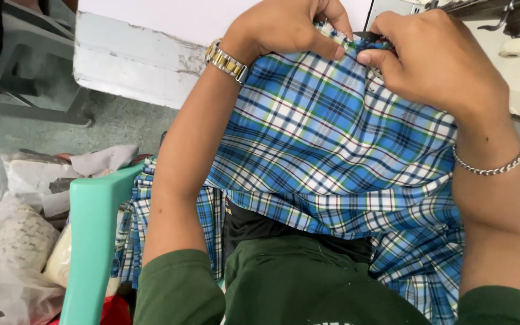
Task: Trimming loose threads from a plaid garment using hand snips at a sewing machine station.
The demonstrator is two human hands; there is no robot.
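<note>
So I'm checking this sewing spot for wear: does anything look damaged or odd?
Yes. The white table edge at upper left has chipped, peeling paint that shows grey beneath. The plaid fabric looks whole; the left hand and right hand pinch its bunched top edge.

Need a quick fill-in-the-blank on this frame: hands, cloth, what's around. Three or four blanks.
1. Both hands pinch the top edge of a blue ____ cloth.
2. The left hand has a metal ____ at its wrist.
3. The right hand has a silver chain ____ at its wrist.
4. The chair arm at the person's left is ____ in colour.

Missing words: plaid; watch; bracelet; teal
</note>
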